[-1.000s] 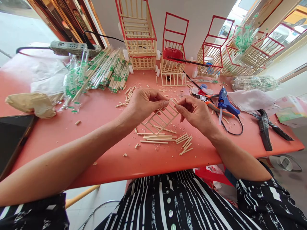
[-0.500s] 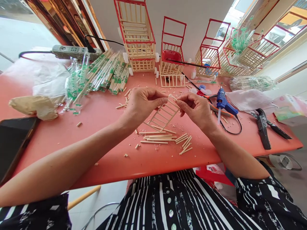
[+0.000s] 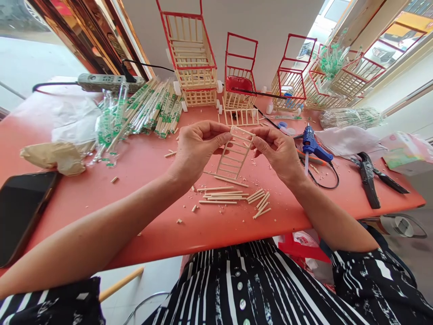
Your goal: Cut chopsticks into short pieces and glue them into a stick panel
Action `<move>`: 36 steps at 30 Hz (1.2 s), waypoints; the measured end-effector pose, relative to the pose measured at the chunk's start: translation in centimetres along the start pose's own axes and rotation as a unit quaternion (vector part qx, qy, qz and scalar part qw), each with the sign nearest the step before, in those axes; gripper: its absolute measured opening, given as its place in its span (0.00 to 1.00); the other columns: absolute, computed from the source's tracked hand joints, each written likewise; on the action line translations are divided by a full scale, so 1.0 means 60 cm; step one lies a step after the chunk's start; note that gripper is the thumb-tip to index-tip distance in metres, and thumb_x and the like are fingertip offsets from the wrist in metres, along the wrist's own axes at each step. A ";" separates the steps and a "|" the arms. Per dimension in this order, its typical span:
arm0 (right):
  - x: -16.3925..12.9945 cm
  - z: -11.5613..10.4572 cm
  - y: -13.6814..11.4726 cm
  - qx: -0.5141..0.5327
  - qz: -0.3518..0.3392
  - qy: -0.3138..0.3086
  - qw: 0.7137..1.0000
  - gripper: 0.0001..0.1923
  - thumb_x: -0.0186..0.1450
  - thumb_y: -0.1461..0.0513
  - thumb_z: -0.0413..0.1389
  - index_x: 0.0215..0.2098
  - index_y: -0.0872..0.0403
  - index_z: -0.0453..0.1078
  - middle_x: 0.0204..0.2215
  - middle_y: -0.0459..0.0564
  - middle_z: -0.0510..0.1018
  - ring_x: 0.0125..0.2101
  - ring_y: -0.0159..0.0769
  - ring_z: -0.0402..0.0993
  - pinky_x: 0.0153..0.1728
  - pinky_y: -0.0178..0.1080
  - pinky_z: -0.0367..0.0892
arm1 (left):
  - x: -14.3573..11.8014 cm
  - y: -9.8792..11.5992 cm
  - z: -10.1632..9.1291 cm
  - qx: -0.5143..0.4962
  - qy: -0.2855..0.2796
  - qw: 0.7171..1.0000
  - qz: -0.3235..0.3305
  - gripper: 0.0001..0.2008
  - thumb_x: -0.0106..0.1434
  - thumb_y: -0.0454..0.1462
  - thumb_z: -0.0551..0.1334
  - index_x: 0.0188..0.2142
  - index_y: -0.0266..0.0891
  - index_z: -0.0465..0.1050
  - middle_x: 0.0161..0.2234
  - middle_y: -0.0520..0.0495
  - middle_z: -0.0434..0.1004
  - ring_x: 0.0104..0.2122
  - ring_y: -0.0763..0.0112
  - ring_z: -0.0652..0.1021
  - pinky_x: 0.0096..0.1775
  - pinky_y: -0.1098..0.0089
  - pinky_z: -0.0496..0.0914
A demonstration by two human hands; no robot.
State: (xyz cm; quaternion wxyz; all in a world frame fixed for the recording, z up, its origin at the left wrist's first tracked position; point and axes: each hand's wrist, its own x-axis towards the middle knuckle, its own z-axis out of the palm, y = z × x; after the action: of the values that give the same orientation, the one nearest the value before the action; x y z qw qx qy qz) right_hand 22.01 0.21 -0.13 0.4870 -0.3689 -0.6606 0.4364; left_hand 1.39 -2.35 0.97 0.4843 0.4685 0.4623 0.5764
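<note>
Between my hands is a small ladder-like frame [image 3: 232,158] of thin wooden sticks with several rungs, tilted with its far end raised. My left hand [image 3: 199,146] pinches its upper left corner between thumb and fingers. At the upper right corner, my right hand [image 3: 274,149] grips the frame with thumb and forefinger. Just below the frame lie cut wooden sticks [image 3: 223,197], and a few shorter pieces [image 3: 261,204] sit to their right.
Bundled wrapped chopsticks [image 3: 152,106] lie back left beside a power strip [image 3: 108,82]. Stick-built carts with red rims [image 3: 194,49] line the wall. A blue glue gun [image 3: 313,144] and black-handled pliers [image 3: 368,178] rest at right, a phone [image 3: 25,212] at left. Wood crumbs litter the pink table [image 3: 162,225].
The frame has turned slightly, and its top stick now shows more fully between my hands. My right hand sits a little farther right. The whole view has shifted slightly.
</note>
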 end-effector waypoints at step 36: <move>0.003 0.000 0.006 -0.034 -0.013 0.016 0.999 0.21 0.67 0.43 0.65 0.40 0.51 0.81 0.33 0.46 0.81 0.29 0.29 0.75 0.28 0.33 0.74 | -0.004 -0.004 0.004 -0.012 -0.003 0.999 -0.049 0.07 0.57 0.34 0.75 0.32 0.37 0.80 0.28 0.48 0.84 0.31 0.67 0.85 0.34 0.69 0.80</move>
State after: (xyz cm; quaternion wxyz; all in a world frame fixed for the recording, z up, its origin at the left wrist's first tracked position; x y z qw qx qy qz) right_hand 22.01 0.50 -0.42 0.4898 -0.3839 -0.6720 0.4015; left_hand 1.65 -2.56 0.75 0.5187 0.4409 0.4769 0.5560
